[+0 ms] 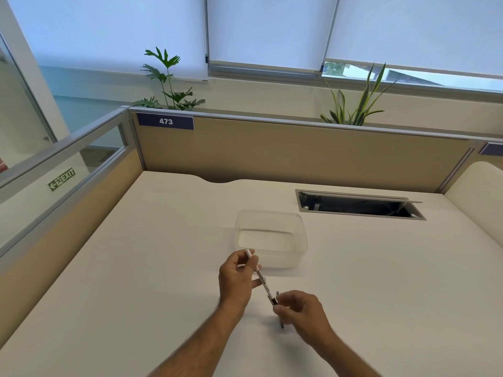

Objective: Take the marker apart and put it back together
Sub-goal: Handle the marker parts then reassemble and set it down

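A thin white marker [261, 276] with dark print on its barrel slants above the white desk [136, 268]. My left hand [235, 278] pinches its upper, white end. My right hand [299, 312] grips its lower, dark end between thumb and fingers. A small dark, slim piece [282, 323] pokes out below my right fingers; what it is cannot be told. The lower tip of the marker is hidden by my right fingers.
A clear plastic tub [272, 238] stands just beyond my hands. Farther back right, an open cable hatch [359, 205] is cut into the desk. Tan partition walls [272, 151] close the desk at the back and left.
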The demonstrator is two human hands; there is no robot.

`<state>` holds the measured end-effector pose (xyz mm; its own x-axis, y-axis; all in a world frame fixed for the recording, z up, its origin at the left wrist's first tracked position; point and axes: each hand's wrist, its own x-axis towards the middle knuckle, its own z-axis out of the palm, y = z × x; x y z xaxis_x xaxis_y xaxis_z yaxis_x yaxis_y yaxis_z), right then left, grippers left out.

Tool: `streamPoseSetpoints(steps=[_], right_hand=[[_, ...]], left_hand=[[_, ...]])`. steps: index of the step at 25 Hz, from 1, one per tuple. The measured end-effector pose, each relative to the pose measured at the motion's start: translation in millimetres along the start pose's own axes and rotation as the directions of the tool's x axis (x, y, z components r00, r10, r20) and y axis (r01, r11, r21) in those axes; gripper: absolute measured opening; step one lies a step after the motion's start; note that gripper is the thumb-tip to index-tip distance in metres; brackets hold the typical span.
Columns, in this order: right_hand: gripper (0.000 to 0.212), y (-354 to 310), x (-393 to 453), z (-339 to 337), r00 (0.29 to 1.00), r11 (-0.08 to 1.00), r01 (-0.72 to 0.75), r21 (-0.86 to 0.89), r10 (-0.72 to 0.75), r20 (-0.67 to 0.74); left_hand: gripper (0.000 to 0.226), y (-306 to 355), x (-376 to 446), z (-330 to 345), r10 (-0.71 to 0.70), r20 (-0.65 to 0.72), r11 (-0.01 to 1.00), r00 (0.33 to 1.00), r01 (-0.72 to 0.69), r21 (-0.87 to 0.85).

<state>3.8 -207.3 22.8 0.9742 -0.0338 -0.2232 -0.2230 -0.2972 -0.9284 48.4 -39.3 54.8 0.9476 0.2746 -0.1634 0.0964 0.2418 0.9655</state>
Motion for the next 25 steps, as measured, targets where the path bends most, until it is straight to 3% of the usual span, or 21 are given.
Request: streamPoseSetpoints(steps=[4,8,11,16,21,23,25], right_hand=[[0.007,-6.6,0.6,-8.6,0.996,0.962,-0.082,0.26,0.09,-0.018],[0.006,-17.3,4.6,-13.9,0.965,0.751,-0.138,0.645,0.248,-0.082],[0.012,-24.0,8.9,-13.7,0.955,0.649,-0.078,0.757,0.266,-0.129],[0.016,-32.4,16.5,-10.1,0.959,0.753,0.054,0.656,0.143,-0.243],[0.016,-36.3,20.8,-4.2,0.938,0.899,0.2,0.391,-0.061,-0.341],[0.017,-37.1,21.6,-2.0,0.925,0.923,0.246,0.295,-0.132,-0.356],[0.017,-38.7,20.4,0.2,0.909,0.941,0.289,0.177,-0.211,-0.36]], left_hand=[[0.025,-7.1,1.2,-6.7,-0.082,-0.099,0.995,0.992,0.075,-0.067],[0.02,-19.8,-1.9,-12.6,-0.173,-0.126,0.98,0.977,0.183,0.075],[0.019,-30.1,-7.0,-14.2,-0.226,-0.089,0.948,0.97,0.24,0.209],[0.012,-45.0,-11.6,-20.7,-0.279,0.083,0.87,0.957,0.215,0.443],[0.023,-52.4,-6.5,-25.8,-0.225,0.211,0.759,0.951,0.035,0.65],[0.033,-54.1,-5.8,-27.2,-0.128,0.277,0.651,0.952,-0.13,0.748],[0.046,-56.7,-3.7,-32.3,0.019,0.356,0.43,0.934,-0.329,0.84]])
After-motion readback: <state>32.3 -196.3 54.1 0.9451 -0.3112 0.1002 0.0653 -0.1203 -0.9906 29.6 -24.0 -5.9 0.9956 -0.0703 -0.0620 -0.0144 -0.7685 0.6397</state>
